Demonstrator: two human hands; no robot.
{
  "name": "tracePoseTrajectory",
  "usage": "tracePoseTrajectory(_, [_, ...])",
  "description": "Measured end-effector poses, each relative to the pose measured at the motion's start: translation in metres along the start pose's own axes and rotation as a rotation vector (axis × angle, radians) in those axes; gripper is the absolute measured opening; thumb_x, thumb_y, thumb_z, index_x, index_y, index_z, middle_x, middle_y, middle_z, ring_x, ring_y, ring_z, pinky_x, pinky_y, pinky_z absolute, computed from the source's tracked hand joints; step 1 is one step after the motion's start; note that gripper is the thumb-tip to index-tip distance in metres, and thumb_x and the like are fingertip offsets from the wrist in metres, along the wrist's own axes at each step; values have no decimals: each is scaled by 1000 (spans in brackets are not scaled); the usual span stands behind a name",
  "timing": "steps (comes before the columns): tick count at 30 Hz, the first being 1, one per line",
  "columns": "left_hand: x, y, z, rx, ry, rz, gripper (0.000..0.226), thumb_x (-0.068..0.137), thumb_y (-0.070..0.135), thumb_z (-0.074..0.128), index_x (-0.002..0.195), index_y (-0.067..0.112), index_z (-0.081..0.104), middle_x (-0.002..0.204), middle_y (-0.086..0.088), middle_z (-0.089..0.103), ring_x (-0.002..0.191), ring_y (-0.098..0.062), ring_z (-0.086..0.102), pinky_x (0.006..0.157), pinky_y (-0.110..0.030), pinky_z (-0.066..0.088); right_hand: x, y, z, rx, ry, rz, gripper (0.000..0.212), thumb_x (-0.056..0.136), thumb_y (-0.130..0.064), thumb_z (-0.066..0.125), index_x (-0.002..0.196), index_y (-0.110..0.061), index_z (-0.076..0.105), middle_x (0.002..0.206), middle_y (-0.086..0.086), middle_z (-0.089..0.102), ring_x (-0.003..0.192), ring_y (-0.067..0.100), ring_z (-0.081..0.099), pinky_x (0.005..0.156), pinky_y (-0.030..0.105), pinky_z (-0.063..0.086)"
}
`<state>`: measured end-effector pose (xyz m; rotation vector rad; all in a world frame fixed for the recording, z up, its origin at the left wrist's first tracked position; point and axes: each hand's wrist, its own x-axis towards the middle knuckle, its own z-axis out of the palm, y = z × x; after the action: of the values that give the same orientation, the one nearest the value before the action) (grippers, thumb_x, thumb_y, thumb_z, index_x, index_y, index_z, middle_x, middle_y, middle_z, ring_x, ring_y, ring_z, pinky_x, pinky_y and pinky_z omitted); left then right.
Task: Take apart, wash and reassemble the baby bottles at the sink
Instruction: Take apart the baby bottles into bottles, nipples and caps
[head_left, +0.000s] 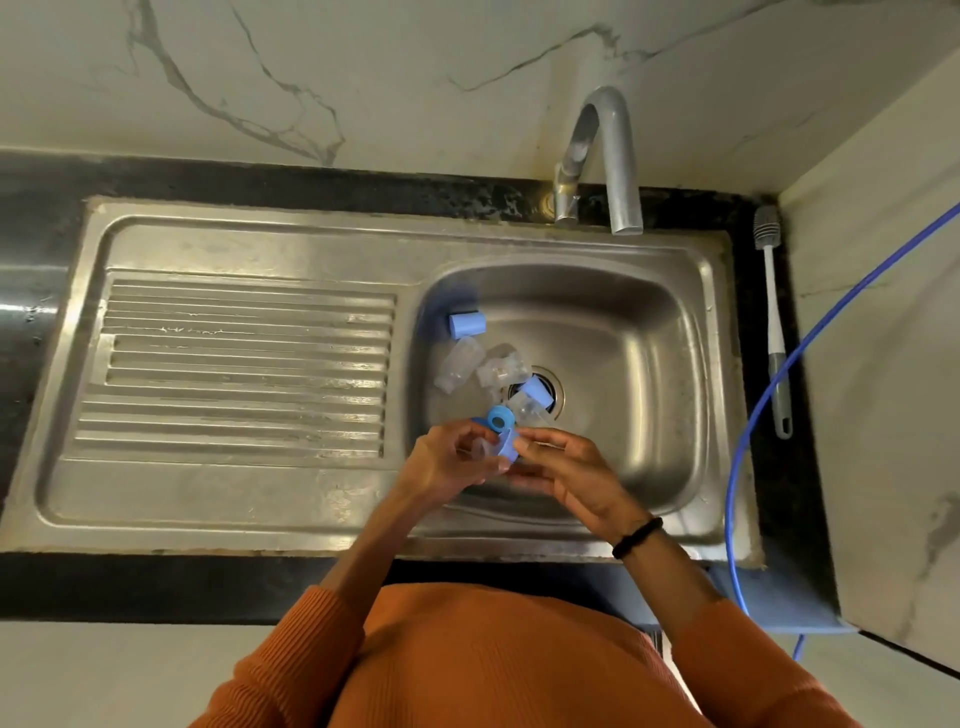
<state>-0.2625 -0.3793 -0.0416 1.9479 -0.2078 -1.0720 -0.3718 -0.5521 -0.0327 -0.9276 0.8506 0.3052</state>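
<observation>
1. Steel sink (670, 332) under marble wall; loose bottle parts lie by the drain (553, 387).
2. My left hand (447, 462) grips the bottle (485, 449) just nearer me than the drain.
3. My right hand (566, 467) pinches its blue collar (506, 446); I should twist gently, low over the basin.

We see a blue cap (466, 325) lying on its side at the far-left of the sink basin (649, 332). Nearer the drain lie clear bottles (460, 369), tipped over, and a second blue cap (537, 391) over the drain. Above the basin's near edge, a blue collar (503, 420) meets a clear bottle (483, 448).
</observation>
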Motion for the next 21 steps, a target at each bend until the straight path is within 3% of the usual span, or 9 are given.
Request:
tracePoseTrajectory(2, [2, -1, 1, 52, 18, -1, 26, 77, 28, 90, 100, 26, 77, 85, -5, 75, 70, -17, 74, 74, -36, 64, 12, 3, -3, -5, 100, 19, 35, 93, -8, 74, 125, 5, 67, 122, 24, 72, 114, 38, 71, 102, 50, 56])
tracePoseTrajectory(6, [4, -1, -3, -93, 91, -105, 28, 84, 19, 85, 109, 14, 74, 88, -13, 77, 77, -28, 76, 81, -47, 64, 38, 9, -11, 63, 254, 133, 28, 96, -7, 69, 121, 6, 69, 117, 26, 73, 106, 36, 71, 103, 46, 56])
tracePoseTrajectory(10, [12, 2, -10, -167, 107, -187, 37, 87, 20, 83, 119, 9, 68, 94, -17, 77, 79, -26, 74, 86, -45, 63, 56, 12, -14, 71, 395, 214, 30, 96, -4, 63, 122, 12, 63, 87, 16, 71, 87, 29, 66, 102, 46, 56])
tracePoseTrajectory(13, [16, 5, -12, -220, 129, -206, 31, 88, 13, 81, 114, 4, 68, 90, -21, 75, 72, -23, 68, 78, -40, 60, 61, 9, -16, 68, 439, 227, 31, 99, -12, 66, 126, 3, 61, 96, 19, 69, 95, 33, 67, 96, 45, 57])
tracePoseTrajectory(17, [21, 7, -10, -257, 151, -223, 19, 94, 16, 72, 102, -1, 72, 81, -16, 71, 77, -24, 64, 78, -41, 57, 61, 7, -19, 59, 464, 232, 36, 101, -16, 65, 131, 2, 57, 103, 22, 68, 99, 34, 66, 92, 45, 57])
tracePoseTrajectory(21, [25, 10, -7, -277, 168, -276, 33, 100, 35, 65, 118, 8, 72, 98, -8, 75, 93, -22, 73, 96, -43, 60, 56, 5, -24, 19, 444, 235, 37, 100, -18, 67, 131, 1, 60, 112, 24, 70, 93, 31, 69, 91, 45, 58])
